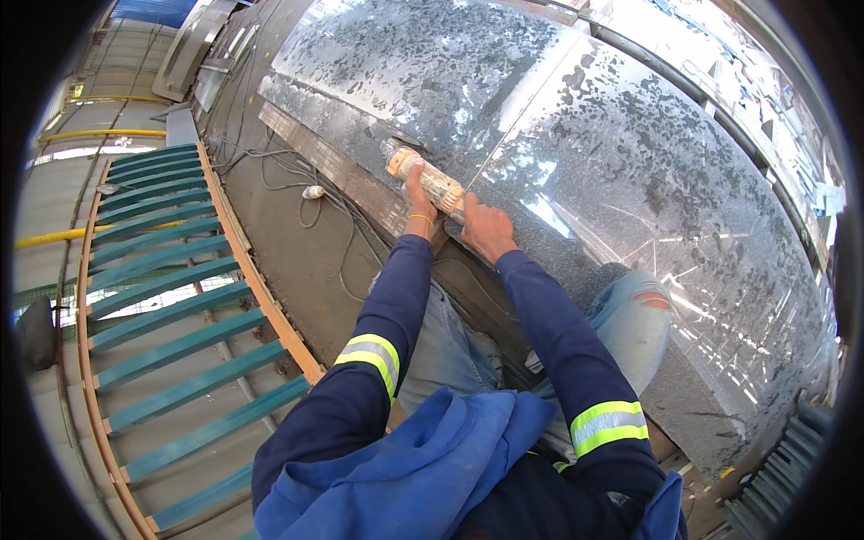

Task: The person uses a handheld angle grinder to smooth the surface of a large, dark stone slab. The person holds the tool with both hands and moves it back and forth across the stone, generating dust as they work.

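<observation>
Both hands are on a dusty orange-yellow angle grinder (440,187). My left hand (419,202) wraps its body close to the head, the thumb along the side. My right hand (488,231) closes round the rear end. The grinder's disc (407,139) lies at the near left edge of a large dark slab (540,135), which looks like stone. Whether the disc touches the slab or spins, I cannot make out. Pale dust or wet patches mottle the slab's surface, and a straight seam (517,117) crosses it beyond my right hand.
Left of me stands a frame of teal slats (180,310) with wooden side rails. Loose cables (335,202) and a white plug (313,192) lie on the floor between frame and slab. A wooden plank (333,166) runs under the slab's edge. My bent right knee (643,310) rests against the slab.
</observation>
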